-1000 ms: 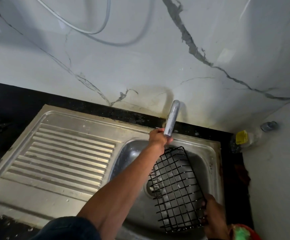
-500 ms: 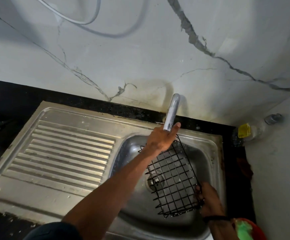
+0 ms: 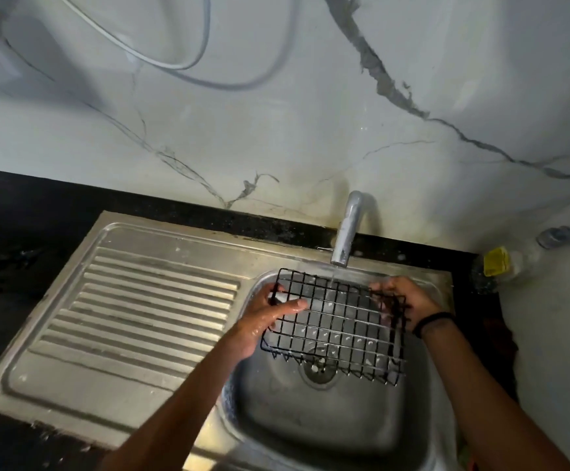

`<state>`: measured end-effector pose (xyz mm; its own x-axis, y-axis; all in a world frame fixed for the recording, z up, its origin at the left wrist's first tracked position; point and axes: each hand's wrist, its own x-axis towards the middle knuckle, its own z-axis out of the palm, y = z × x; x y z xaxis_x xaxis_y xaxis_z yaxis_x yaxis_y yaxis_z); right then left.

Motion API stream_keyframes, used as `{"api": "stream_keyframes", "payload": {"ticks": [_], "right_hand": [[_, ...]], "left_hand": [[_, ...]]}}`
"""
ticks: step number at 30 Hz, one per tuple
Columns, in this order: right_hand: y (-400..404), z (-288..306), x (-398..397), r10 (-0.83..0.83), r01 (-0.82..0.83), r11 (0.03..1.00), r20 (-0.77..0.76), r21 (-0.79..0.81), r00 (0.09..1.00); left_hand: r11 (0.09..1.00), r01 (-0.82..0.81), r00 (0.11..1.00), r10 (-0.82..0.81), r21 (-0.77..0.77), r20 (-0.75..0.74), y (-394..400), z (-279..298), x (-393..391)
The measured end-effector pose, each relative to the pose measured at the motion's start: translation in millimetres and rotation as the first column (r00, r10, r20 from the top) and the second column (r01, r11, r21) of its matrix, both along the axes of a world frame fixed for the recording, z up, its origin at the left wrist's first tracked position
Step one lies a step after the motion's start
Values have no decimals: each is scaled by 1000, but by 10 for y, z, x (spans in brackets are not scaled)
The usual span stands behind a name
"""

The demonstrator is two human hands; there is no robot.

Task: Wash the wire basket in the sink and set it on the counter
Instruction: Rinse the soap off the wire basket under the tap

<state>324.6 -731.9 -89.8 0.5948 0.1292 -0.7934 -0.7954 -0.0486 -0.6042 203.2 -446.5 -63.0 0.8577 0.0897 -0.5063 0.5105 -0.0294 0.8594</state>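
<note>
A black wire basket (image 3: pixel 336 329) is held roughly level over the steel sink bowl (image 3: pixel 317 423), just under the tap (image 3: pixel 346 229). Water runs from the spout onto the basket's far edge. My left hand (image 3: pixel 270 317), wet, grips the basket's left side with the thumb lying across the wires. My right hand (image 3: pixel 407 300), with a dark band on the wrist, grips the right side. The drain (image 3: pixel 317 370) shows below the basket's near edge.
A ribbed steel draining board (image 3: pixel 134 317) lies left of the bowl. Black counter (image 3: pixel 22 232) runs around the sink, against a white marbled wall. A clear bottle with a yellow label (image 3: pixel 511 263) lies in the right corner. A cable (image 3: pixel 161 59) hangs on the wall.
My left hand left the tap and took hold of the basket's left side. Water now runs. The basket turned from tilted lengthways to level and crosswise under the spout.
</note>
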Motion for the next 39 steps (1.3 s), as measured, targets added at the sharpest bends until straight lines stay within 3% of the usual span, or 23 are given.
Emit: {"api": "stream_keyframes", "payload": {"ticks": [3,5,8,10,12,15,18,20,22,25,30,33,35,39], "right_hand": [[160,160,37,19,-18,1000,82,-15,996],[278,179,-4,93,-54,979,198,-195,976],[509,122,-112,304,-65,801,311,-595,900],[712,154,-217,348,24,671,344,-741,872],[966,235,-334,332,76,667,387,-741,860],[1296,475,-655,493,-73,619,315,-782,811],[1574,842,-1357,658,-197,642,400,-741,638],[1608,929,-1635,691,-214,653,457,-726,561],[1491,854,-1404,665,-220,659,422,-719,616],[1240,529,-749,530,-205,716,328,-667,782],[1023,-229,-195,187,-163,952,71,-258,980],[1043,1,-290,67,-71,997,-107,-32,992],[1106,138,-315,-5,2,999,-54,-45,999],[1148,139,-317,18,-18,998,-8,-59,1000]], "left_hand": [[939,-298,954,300,-170,-13,-155,18,-226],[858,-412,909,409,-306,-78,-239,130,-291],[788,-489,872,458,-374,-174,-390,289,-338],[779,-522,853,466,-348,-236,-456,310,-411],[752,-526,850,464,-397,-249,-450,210,-450],[740,-523,852,442,-424,-280,-425,111,-524],[742,-425,903,389,-519,-183,-465,95,-541],[696,-401,907,394,-595,-151,-475,143,-575],[698,-447,892,393,-560,-223,-431,167,-566],[711,-478,878,374,-516,-298,-382,250,-656],[849,-339,930,237,-406,-281,-514,469,-734],[934,-214,963,152,-287,-223,-583,497,-748],[967,-128,980,89,-221,-177,-605,483,-760],[995,24,998,-29,-95,-54,-567,431,-749]]}}
